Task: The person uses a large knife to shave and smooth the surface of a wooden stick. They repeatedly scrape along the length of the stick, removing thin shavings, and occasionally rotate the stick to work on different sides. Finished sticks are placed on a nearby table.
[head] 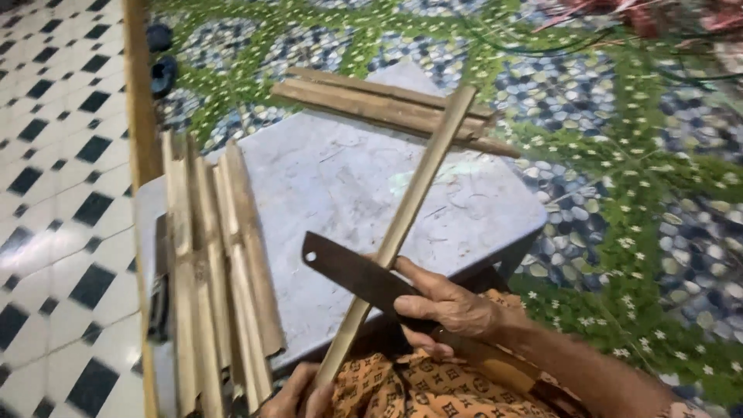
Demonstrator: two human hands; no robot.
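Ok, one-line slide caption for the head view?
Right hand holds a dark knife across a bamboo strip gripped by the left hand.

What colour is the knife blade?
Dark brown, rusty-looking knife blade, held in the right hand; head view.

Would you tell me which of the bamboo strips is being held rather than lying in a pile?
The long strip slanting across the grey table: the left hand grips its near end, while the others lie in piles.
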